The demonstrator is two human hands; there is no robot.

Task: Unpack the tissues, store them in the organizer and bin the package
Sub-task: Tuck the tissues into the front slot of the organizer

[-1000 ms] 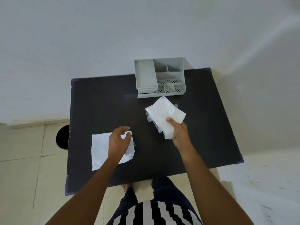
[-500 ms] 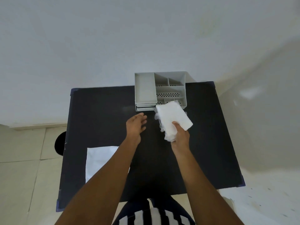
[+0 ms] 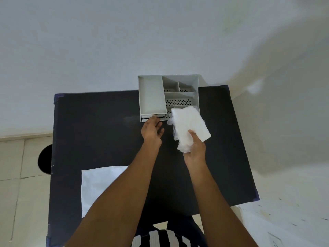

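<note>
A grey organizer (image 3: 151,97) with several compartments stands at the far edge of the black table (image 3: 99,132). My right hand (image 3: 195,150) grips a white stack of tissues (image 3: 188,123) still partly in crinkled clear wrap, held just in front of the organizer's right side. My left hand (image 3: 152,130) reaches the organizer's low front drawer (image 3: 145,118), fingertips touching its front edge; I cannot tell if they grip it. A flat white sheet (image 3: 96,184) lies on the table's near left, partly under my left forearm.
A dark round bin opening (image 3: 44,162) shows on the floor left of the table. White walls stand behind and to the right of the table. My striped shirt shows at the bottom edge.
My left hand left the white sheet and moved forward to the organizer's drawer front. My right hand carried the tissues closer to the organizer.
</note>
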